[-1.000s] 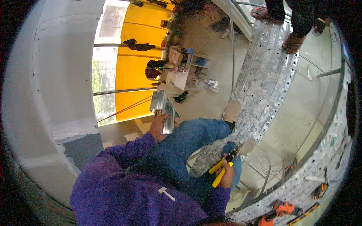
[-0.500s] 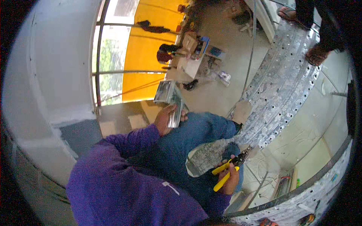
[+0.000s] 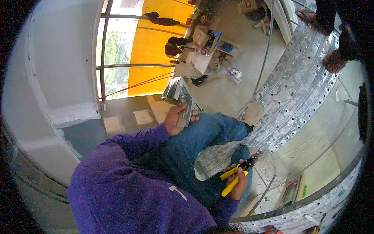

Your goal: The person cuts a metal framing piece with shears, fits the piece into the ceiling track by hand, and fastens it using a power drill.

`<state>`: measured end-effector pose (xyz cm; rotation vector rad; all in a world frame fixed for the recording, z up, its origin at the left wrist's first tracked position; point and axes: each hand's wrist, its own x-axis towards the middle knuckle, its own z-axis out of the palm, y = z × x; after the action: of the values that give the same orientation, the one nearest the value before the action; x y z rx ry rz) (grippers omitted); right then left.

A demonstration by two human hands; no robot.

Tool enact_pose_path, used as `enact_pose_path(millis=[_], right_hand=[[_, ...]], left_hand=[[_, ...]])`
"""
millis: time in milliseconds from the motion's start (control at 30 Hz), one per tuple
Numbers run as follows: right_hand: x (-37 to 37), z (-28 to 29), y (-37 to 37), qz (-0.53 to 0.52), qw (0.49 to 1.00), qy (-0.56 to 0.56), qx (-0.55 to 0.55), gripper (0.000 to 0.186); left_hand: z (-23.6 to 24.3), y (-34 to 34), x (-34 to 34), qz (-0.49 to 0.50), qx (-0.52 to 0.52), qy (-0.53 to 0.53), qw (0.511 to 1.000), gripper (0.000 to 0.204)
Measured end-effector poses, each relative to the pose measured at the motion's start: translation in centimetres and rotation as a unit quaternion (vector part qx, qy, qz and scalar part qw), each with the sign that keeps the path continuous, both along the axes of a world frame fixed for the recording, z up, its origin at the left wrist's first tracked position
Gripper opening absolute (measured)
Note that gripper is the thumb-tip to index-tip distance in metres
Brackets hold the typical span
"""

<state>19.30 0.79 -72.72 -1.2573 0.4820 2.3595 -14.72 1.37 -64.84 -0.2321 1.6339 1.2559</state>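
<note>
My left hand is closed round a piece of bent metal channel, silvery and shaped like a trough. The folded flap at its far end stands at an angle to the rest. This piece is held just above my jeans-clad knee. Lower and to the right, my right hand grips yellow-handled tin snips. Their dark jaws point up and to the right, past my other leg, with the handles spread apart. Nothing can be seen between the jaws.
I sit over a perforated metal scaffold plank. Another person's feet stand at its far end. Below lies the floor, with a littered table and a cardboard box. A grey wall rises at left, beside an orange-covered window.
The view has shifted slightly. The metal channel has tilted a little, showing more of its inner face. The snips have stayed in nearly the same place in my right hand.
</note>
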Motion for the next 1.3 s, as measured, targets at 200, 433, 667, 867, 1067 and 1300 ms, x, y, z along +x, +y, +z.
enact_pose_path(millis=[200,433,667,867,1067,1300], right_hand=[[-0.2,-0.8,-0.7,-0.001,1.0,0.003,0.0,0.045],[-0.5,-0.3,-0.4,0.016,1.0,-0.004,-0.002,0.046],[-0.5,0.4,-1.3,0.0,1.0,-0.012,-0.006,0.048],[0.2,-1.0,-3.9,0.025,1.0,-0.015,-0.006,0.046],[0.2,-0.4,-3.8,-0.019,1.0,0.0,-0.022,0.044],[1.5,-2.1,-6.9,0.053,0.997,-0.049,-0.018,0.043]], left_hand=[[0.1,0.5,-0.3,-0.014,-0.017,-0.011,1.0,0.033],[-0.2,0.7,-1.0,-0.006,-0.044,0.0,0.999,0.036],[0.3,1.3,0.3,0.012,-0.106,0.022,0.994,0.033],[-0.2,-0.4,-0.5,-0.053,-0.09,0.014,0.994,0.035],[0.6,0.8,1.0,-0.061,-0.115,0.036,0.991,0.035],[0.1,-1.9,0.8,-0.036,-0.074,-0.019,0.996,0.034]])
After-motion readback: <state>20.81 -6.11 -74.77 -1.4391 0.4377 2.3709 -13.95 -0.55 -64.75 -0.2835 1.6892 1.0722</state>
